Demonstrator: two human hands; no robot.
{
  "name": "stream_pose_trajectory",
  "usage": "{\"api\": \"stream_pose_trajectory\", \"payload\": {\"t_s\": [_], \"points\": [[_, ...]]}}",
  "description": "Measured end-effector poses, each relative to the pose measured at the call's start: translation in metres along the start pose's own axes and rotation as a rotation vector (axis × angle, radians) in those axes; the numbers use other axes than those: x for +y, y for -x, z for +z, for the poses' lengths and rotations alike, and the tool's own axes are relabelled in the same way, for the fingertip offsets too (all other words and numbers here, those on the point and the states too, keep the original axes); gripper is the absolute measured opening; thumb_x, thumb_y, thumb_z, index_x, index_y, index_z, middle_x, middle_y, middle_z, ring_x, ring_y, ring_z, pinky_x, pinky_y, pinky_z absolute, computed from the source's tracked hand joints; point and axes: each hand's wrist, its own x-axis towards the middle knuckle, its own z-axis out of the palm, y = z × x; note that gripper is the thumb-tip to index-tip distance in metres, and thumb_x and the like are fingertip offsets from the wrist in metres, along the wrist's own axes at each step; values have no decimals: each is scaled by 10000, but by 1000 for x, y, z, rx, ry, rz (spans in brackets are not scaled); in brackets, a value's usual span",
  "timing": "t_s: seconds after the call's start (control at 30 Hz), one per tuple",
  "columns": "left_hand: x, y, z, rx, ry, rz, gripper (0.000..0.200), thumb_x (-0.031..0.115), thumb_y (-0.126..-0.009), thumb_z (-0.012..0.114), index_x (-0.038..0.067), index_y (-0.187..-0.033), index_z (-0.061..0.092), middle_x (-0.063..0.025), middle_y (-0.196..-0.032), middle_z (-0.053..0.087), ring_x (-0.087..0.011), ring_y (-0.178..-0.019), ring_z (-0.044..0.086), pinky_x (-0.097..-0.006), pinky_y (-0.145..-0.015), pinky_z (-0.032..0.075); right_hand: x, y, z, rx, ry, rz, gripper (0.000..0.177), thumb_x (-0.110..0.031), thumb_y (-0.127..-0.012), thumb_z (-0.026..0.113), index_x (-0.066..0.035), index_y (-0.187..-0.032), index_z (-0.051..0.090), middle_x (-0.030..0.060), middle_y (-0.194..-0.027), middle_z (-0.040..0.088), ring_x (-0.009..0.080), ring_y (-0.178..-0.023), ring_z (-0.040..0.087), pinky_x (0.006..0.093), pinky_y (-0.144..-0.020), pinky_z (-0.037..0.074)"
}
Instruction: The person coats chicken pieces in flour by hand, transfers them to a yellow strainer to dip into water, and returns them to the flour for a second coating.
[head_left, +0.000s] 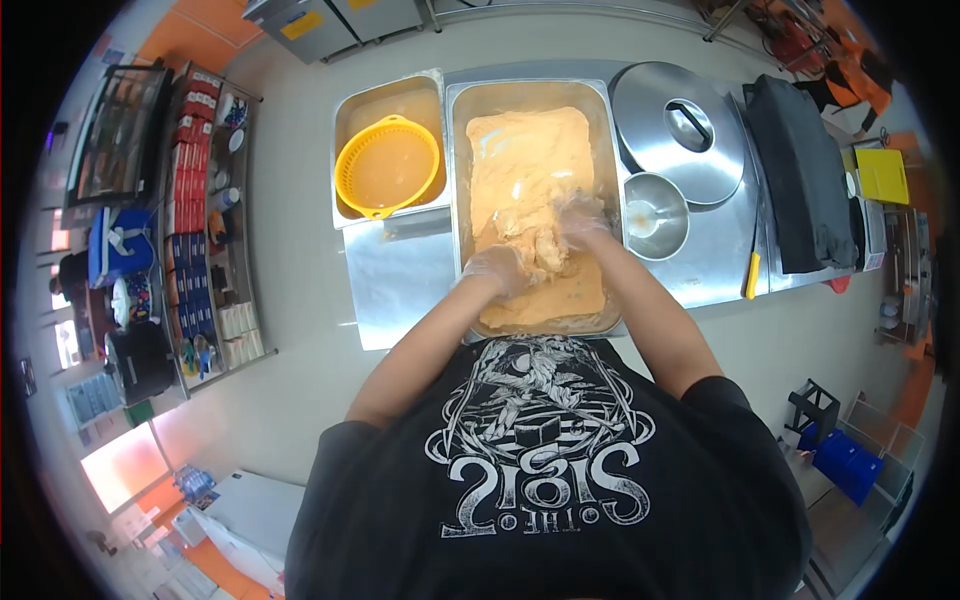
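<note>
Left to right:

- Worktop: steel, bearing everything listed.
- Pan: steel, at the far left corner.
- Colander: yellow, resting in the pan.
- Tray: deep, steel, holding orange-tan powder.
- Left hand: thin clear glove, fingers bent against the near side of the coated pieces; how tightly its grip closes, cannot tell.
- Coated pieces: clumped inside the tray, between the hands. Best handled, in my judgement, by lifting loose powder over them, pressing lightly and parting any stuck together, with wrists low to avoid spillage.
- Right hand: gloved, at the pieces' far right; fingers partly obscured, grip cannot be told.
- Bowl: steel, just beside the tray.
- Lid: round, black-handled.
- Tool: yellow-handled.
</note>
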Motion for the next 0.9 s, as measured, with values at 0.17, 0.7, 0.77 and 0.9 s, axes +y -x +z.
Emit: {"api": "stream_pose_trajectory", "payload": {"t_s": [0.17, 0.7, 0.77, 0.9], "points": [[-7, -32, -19, 407, 21, -9, 627, 477, -882, 606, -29, -1250, 570, -253, -1207, 629, -360, -1148, 613, -435, -964, 488, -27, -4, 80, 314, 13, -327, 407, -272, -1014, 359, -55, -1294, 560, 241, -1354, 541, 386, -1261, 514, 470, -1072, 399], [-26, -82, 36, -2, 388, -200, 656, 569, -926, 557, 41, -1312, 603, -232, -1388, 542, -366, -1270, 533, -440, -1045, 431, -19, 54, 115, -186, -1011, -170, 675, -358, -910, 487, -38, -1488, 350, 206, -1519, 405, 321, -1395, 407, 355, -1149, 325], [-32, -80, 49, 12, 660, -259, 659, 574, -927, 554, 44, -1316, 602, -231, -1388, 542, -359, -1277, 528, -438, -1049, 426, -30, 60, 132, -161, -1095, -282, 712, -397, -900, 525, -68, -1502, 338, 176, -1545, 375, 299, -1419, 367, 343, -1168, 285], [-31, -88, 79, 258, 1016, -408, 664, 583, -929, 549, 51, -1325, 599, -229, -1388, 544, -345, -1292, 518, -434, -1056, 417, -66, 24, 136, -131, -1475, 252, 748, -446, -868, 631, -83, -1480, 401, 191, -1484, 451, 291, -1358, 432, 372, -1137, 327]]}}
